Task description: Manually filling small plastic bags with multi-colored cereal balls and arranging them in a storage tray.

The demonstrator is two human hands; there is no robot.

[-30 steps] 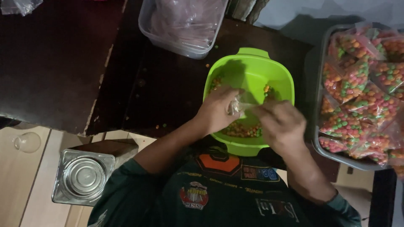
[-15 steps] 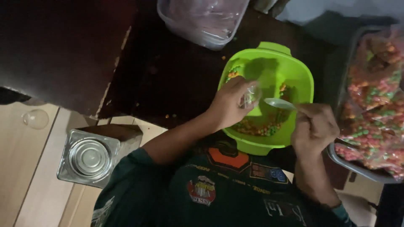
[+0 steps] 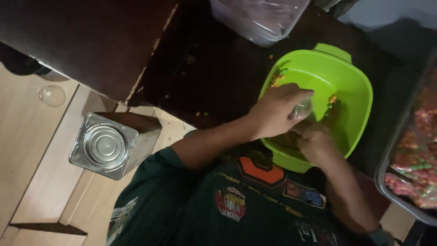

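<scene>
Head cam: 2 hands in 1 green bowl (image 3: 346, 77), left hand (image 3: 277, 111) gripping clear bag (image 3: 301, 109), right hand (image 3: 314, 139) grip unclear.

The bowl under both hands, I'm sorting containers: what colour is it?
Bright lime green bowl, clearest in the head view.

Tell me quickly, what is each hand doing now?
Left hand: closed on a small clear bag over the green bowl.
Right hand: down in the bowl; grip cannot be told.

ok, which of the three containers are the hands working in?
The green bowl: both hands are inside it. The clear tub above and the grey tray of packets sit untouched.
</scene>
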